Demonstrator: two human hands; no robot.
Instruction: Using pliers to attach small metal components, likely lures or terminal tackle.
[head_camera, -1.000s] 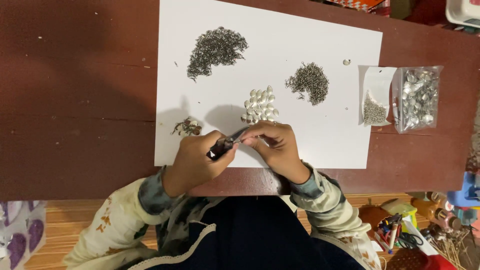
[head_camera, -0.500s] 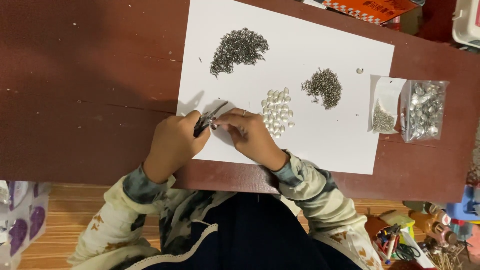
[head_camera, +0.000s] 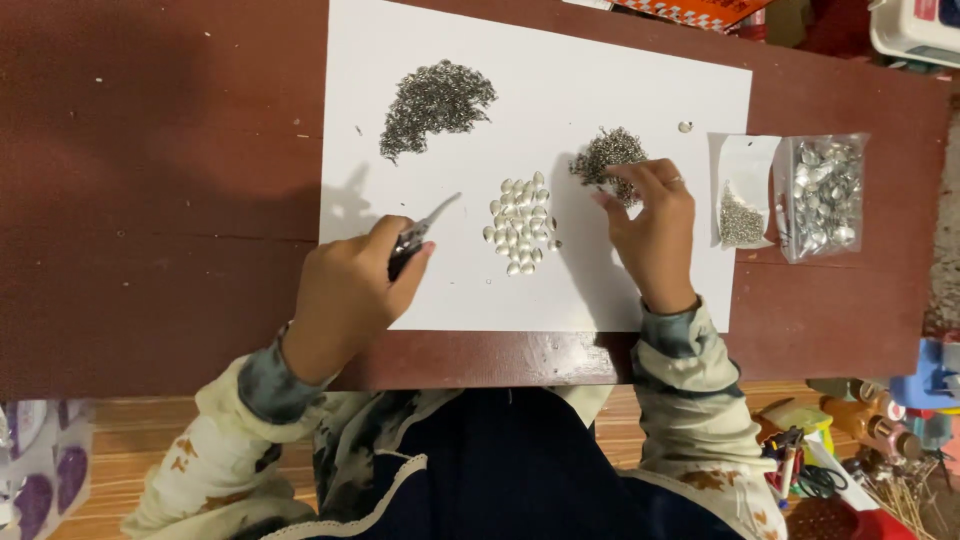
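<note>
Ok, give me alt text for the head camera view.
A left hand grips small pliers while the right hand reaches into a pile of tiny metal rings on a white sheet, beside pearly beads.

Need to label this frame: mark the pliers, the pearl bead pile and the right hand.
pliers (head_camera: 432, 218): head view, on the slim metal nose past the left hand's fingers.
pearl bead pile (head_camera: 520, 222): head view, middle of the pile.
right hand (head_camera: 650, 222): head view, back of the hand.
</note>
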